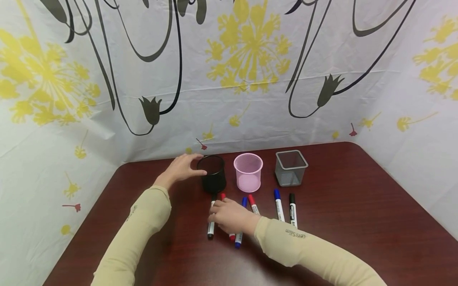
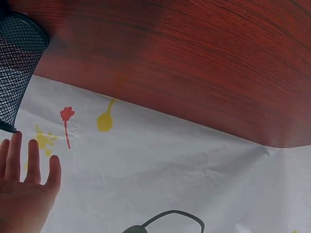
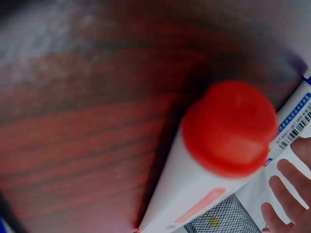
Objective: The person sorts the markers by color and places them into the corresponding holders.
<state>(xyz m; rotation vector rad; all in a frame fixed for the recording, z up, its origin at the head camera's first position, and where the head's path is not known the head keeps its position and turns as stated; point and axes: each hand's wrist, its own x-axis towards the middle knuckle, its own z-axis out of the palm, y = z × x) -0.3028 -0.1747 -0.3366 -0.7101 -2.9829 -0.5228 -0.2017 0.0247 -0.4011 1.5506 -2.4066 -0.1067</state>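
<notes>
My left hand (image 1: pixel 184 167) is at the left side of the black mesh cup (image 1: pixel 214 180), thumb in front of the rim and fingers behind. In the left wrist view its fingers are straight, one tip at the rim of the cup (image 2: pixel 19 53). My right hand (image 1: pixel 230 216) is low over several markers, fingers relaxed. Its fingertips overlap a black marker (image 1: pixel 211 229); whether they touch it cannot be told. Beneath the palm lie a red marker (image 1: pixel 232 236) and a blue marker (image 1: pixel 238 240), partly hidden. The right wrist view shows a red marker (image 3: pixel 228 131) up close.
A pink mesh cup (image 1: pixel 248 180) and a square grey mesh holder (image 1: pixel 290 174) stand in line right of the black cup. Another red marker (image 1: pixel 253 204), blue marker (image 1: pixel 279 204) and black marker (image 1: pixel 293 208) lie before them. A patterned sheet (image 1: pixel 232 119) hangs behind the table (image 1: pixel 340 206).
</notes>
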